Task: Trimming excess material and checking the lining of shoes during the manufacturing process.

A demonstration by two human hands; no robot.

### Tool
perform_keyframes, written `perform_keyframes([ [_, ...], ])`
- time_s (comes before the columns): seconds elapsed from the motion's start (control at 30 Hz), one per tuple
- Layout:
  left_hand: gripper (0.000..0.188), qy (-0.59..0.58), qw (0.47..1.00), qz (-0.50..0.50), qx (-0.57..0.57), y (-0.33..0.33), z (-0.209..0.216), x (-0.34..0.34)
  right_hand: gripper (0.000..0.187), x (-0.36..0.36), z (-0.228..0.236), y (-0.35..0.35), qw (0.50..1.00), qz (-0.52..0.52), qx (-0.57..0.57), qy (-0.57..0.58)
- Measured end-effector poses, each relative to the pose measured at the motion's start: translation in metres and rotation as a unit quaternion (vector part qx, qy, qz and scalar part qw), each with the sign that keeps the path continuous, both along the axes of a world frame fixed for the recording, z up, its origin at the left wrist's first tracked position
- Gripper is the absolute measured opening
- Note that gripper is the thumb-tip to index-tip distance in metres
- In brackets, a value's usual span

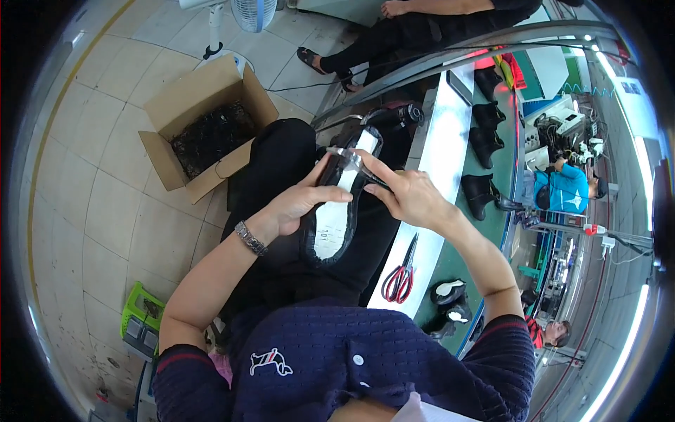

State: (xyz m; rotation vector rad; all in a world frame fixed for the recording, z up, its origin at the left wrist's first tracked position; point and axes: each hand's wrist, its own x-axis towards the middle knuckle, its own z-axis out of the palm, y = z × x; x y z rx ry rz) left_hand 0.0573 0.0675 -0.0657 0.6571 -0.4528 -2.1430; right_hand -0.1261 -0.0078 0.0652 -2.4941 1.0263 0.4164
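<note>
A black shoe [331,231] lies sole up over my lap, its underside white with dark edges. My left hand [299,205] grips it by the side, thumb pressed across the white sole. In my right hand [418,195] is a pincer-like metal tool [346,154] with a dark handle, the fingers closed round it. The tool's metal head rests at the narrow middle of the shoe; its jaws are too small to make out. Red-handled scissors [399,281] lie on the white ledge [442,151] to the right of my lap.
Beyond the ledge, a green conveyor [450,257] carries several black boots [479,195]. An open cardboard box [165,158] with dark scraps stands on the floor at left, near a fan [253,14]. A person in black [415,39] sits ahead; another in blue [564,190] is at right.
</note>
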Motion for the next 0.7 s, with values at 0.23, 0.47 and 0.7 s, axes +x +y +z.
perform_keyframes([
  [0.23,0.112,0.012,1.000,-0.019,-0.006,-0.002,0.009,0.002,0.065,-0.012,-0.011,0.013,0.996,0.016,-0.013,-0.092],
  [0.47,0.116,-0.008,0.999,-0.020,-0.026,0.009,0.009,0.002,0.066,-0.005,0.003,0.032,0.998,0.047,-0.026,-0.028],
  [0.7,0.083,0.180,0.980,0.084,-0.008,0.045,-0.013,-0.013,0.073,-0.014,0.030,0.042,0.990,0.119,-0.014,0.073],
])
